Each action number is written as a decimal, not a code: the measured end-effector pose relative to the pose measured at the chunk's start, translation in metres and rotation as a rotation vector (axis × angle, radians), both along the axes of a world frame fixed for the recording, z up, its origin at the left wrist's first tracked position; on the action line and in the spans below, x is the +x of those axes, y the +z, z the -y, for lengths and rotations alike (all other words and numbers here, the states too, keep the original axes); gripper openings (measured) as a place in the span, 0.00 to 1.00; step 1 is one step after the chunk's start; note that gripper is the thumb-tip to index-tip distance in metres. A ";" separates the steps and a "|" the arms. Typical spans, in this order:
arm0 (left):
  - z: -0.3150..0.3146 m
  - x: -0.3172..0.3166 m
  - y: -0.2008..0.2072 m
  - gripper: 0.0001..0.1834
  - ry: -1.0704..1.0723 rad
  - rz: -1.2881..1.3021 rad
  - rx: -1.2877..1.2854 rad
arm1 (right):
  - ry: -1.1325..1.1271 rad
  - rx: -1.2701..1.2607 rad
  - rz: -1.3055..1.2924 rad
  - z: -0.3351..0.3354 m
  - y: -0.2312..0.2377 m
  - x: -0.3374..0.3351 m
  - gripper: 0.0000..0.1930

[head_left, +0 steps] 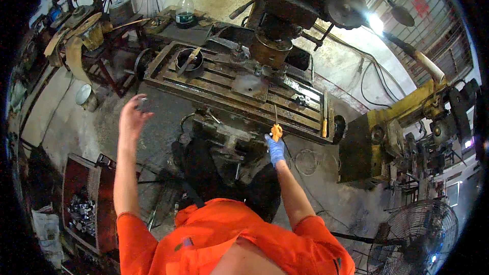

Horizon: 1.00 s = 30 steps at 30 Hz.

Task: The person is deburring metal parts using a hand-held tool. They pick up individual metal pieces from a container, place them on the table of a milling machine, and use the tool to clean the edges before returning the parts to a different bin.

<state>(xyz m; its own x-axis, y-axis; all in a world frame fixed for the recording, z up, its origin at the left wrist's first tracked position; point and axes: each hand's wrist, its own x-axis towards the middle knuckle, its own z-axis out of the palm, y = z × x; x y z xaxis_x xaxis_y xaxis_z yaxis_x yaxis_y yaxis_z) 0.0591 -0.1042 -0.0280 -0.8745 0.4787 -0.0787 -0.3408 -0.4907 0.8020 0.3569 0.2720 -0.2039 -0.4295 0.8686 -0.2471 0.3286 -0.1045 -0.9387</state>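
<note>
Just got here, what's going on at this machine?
A person in an orange top is at a machine table. The blue-gloved right hand grips a yellow-orange tool, its thin shaft pointing over the table. The bare left hand is raised off to the left, apart from the table, and seems to hold a small metal piece. On the table, a round pot sits near the left end; an orange-handled tool lies near the right.
</note>
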 end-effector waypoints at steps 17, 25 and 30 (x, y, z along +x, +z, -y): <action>-0.072 0.034 -0.022 0.10 -0.220 0.119 0.059 | 0.543 0.867 0.945 0.012 0.220 -0.028 0.23; -0.063 0.029 -0.013 0.14 -0.188 -0.170 -0.269 | 0.470 0.822 0.953 -0.023 0.217 -0.103 0.23; -0.075 0.036 -0.012 0.15 -0.226 -0.374 -0.452 | 0.621 0.693 0.849 0.004 0.220 -0.077 0.25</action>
